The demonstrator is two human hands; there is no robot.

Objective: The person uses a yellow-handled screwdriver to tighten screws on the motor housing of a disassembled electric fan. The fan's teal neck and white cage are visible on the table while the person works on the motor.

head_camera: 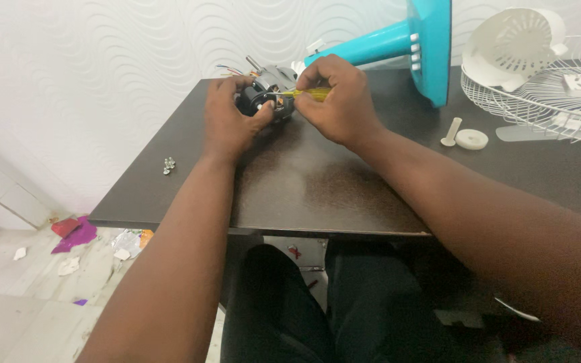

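Nearest me, on the dark brown glossy surface [317, 188], I see a small cluster of silver screws [168, 165] lying off to the left. Further in, my left hand [226, 124] has its fingers clamped around the black and grey fan motor [263, 101] near the surface's far edge, while my right hand [337, 101] has its fingers closed on a yellow-handled screwdriver [311, 94] whose tip meets the motor. Beyond lie a white plastic knob and cap [464, 137], a turquoise fan stand [411, 37] and a white wire fan grille [539, 94].
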